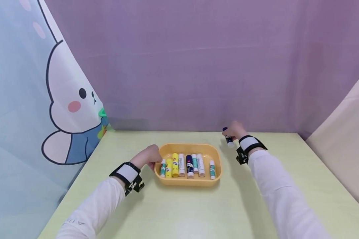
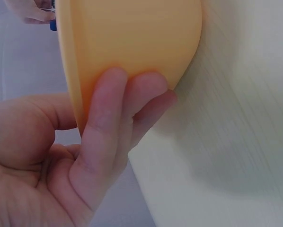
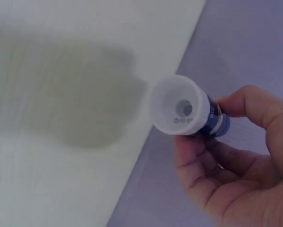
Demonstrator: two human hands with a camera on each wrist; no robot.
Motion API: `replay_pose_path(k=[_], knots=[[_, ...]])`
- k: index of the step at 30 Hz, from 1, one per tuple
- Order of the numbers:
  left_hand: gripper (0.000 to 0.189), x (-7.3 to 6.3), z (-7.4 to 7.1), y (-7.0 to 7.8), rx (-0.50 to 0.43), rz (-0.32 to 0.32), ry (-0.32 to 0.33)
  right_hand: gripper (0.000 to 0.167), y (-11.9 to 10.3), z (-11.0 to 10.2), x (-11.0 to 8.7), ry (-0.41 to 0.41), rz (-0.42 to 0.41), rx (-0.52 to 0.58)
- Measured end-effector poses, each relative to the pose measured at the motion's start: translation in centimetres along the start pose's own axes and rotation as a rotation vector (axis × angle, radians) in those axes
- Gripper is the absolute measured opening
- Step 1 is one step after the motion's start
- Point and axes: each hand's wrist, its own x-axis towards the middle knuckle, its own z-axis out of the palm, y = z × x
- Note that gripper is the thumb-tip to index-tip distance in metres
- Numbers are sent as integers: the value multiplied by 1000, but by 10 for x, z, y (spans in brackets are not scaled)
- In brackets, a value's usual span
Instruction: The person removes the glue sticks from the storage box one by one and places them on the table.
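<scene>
My left hand (image 1: 151,155) grips the left end of a yellow plastic tray (image 1: 186,182); in the left wrist view the thumb lies over the rim and the fingers press the outer wall. Glue sticks lie in the tray: yellow ones (image 1: 175,165), white ones (image 1: 200,165), teal-and-white ones (image 1: 212,169) and a dark blue one (image 1: 189,166). To the right of the tray, near the table's back edge, my right hand (image 1: 236,130) pinches another dark blue glue stick (image 3: 212,118) above the table. Its hollow white base (image 3: 177,105) faces the right wrist camera.
The pale green table (image 1: 185,212) ends at a purple curtain (image 1: 197,66) behind the tray. A blue cloth with a cartoon rabbit (image 1: 67,109) hangs at the left, and a whitish cloth (image 1: 343,139) at the right.
</scene>
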Motion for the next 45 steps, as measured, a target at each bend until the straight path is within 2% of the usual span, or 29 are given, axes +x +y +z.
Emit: replay_pose_path(k=[7,14,22,29,33,37,45], knots=[[33,2,1,1,2,-1,7,53,6,10,-1,22,-58,-59],[34,2,2,1,-3,0,-2,52,18,20,-1,57,-65,-59],[31,1,2,1,12,20,0,27,32,33,10,48,-66,-66],[32,1,3,0,15,26,6,25,39,42,12,70,-95,-77],[31,1,3,0,13,28,3,28,38,44,8,88,-104,-87],[29,2,3,0,10,30,3,41,38,46,7,102,-107,-89],[28,2,2,-1,7,31,-1,61,39,46,6,75,-93,-86]])
